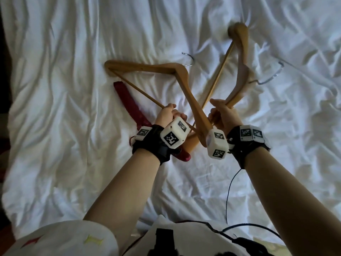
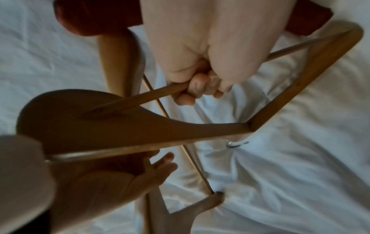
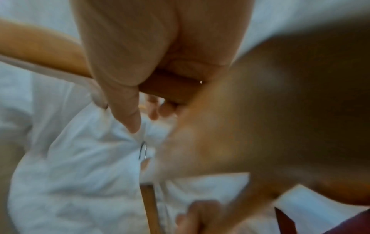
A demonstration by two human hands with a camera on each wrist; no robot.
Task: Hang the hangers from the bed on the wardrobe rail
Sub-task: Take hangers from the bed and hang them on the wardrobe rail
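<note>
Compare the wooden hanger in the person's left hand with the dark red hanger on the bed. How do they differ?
The wooden hanger is light brown; the red hanger is dark red. The left hand grips the wooden hanger's bar, while the red hanger lies unheld on the white bedding, partly beneath that wrist.

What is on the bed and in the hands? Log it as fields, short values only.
surface: rumpled white bed sheet
left hand: grips crossbar of the left light wooden hanger
right hand: grips arm of the right light wooden hanger
hangers: cross near the wrists
under them: dark red padded hanger, lying on sheet
wardrobe rail: not in view
</note>
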